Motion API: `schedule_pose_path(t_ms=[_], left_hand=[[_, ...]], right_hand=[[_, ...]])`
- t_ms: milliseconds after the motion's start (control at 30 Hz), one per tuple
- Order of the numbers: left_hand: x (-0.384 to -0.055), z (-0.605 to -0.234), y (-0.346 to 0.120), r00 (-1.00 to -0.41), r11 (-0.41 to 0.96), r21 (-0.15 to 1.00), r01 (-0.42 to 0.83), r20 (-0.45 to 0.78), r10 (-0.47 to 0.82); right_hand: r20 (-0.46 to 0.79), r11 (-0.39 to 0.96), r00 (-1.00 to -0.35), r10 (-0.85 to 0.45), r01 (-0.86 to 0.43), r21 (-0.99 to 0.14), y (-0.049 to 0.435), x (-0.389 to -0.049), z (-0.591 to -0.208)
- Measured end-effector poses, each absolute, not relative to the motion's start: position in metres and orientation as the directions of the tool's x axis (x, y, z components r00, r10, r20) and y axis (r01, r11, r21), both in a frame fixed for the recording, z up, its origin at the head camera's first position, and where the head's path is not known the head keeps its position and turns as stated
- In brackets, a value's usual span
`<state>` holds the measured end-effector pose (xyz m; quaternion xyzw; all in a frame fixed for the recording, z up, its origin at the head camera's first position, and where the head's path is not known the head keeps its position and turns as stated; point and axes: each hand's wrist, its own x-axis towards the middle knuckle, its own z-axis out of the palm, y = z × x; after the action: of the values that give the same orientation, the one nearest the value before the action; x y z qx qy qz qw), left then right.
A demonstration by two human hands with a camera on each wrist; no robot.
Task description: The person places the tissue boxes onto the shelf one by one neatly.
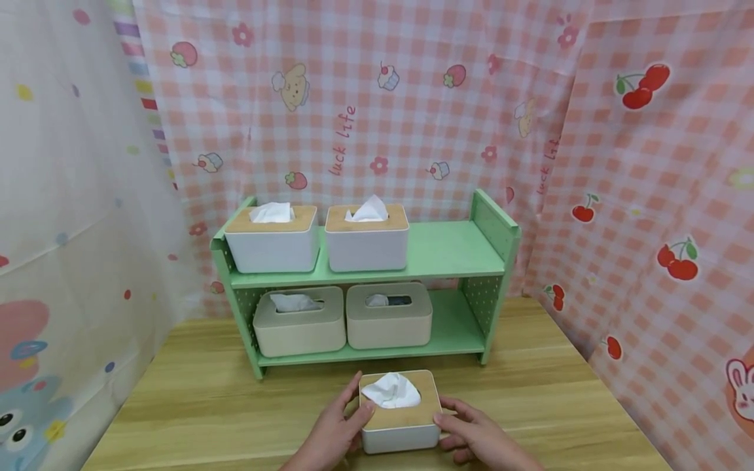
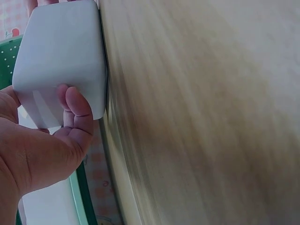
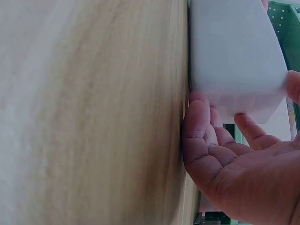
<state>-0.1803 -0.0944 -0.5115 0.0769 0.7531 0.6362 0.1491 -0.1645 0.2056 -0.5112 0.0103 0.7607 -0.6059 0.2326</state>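
A white tissue box (image 1: 402,439) with a wooden lid sits on the table in front of the shelf, a white tissue (image 1: 393,390) sticking up from its slot. My left hand (image 1: 337,428) grips its left side, thumb at the lid's edge. On the opposite side my right hand (image 1: 480,437) holds it, thumb near the front right corner. In the left wrist view, fingers (image 2: 78,105) of the left hand touch the white wall of the box (image 2: 61,51). The right wrist view has the right hand's fingers (image 3: 198,117) against the other wall of the box (image 3: 236,51).
Behind stands a green two-tier shelf (image 1: 453,248). Two white wooden-lidded tissue boxes, left (image 1: 273,252) and right (image 1: 368,250), occupy its top. Below are two beige boxes, left (image 1: 303,337) and right (image 1: 390,330). A patterned curtain (image 1: 377,124) hangs behind the wood-grain table (image 1: 194,392).
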Motion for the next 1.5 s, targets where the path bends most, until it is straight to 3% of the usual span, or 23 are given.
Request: schedule_pose_path(t_ms=[700,1000,1300,1500], left_hand=[[-0.178,-0.512,-0.094,-0.949,0.138,0.987,-0.079,-0.117,0.293],[-0.174,-0.504,-0.102,-0.973,0.237,0.971,-0.034,-0.086,0.213],[-0.166,-0.501,-0.127,-0.962,0.271,0.953,-0.132,-0.19,0.198],[-0.162,-0.505,-0.133,-0.925,0.233,0.95,-0.209,-0.27,0.269]], right_hand=[[-0.369,0.261,-0.89,-0.269,0.301,-0.917,0.204,-0.166,-0.512],[-0.373,0.286,-0.891,-0.258,0.298,-0.911,0.206,-0.167,-0.505],[-0.37,0.277,-0.902,-0.222,0.305,-0.911,0.222,-0.169,-0.502],[-0.372,0.138,-0.877,-0.305,0.346,-0.928,0.229,-0.167,-0.508]])
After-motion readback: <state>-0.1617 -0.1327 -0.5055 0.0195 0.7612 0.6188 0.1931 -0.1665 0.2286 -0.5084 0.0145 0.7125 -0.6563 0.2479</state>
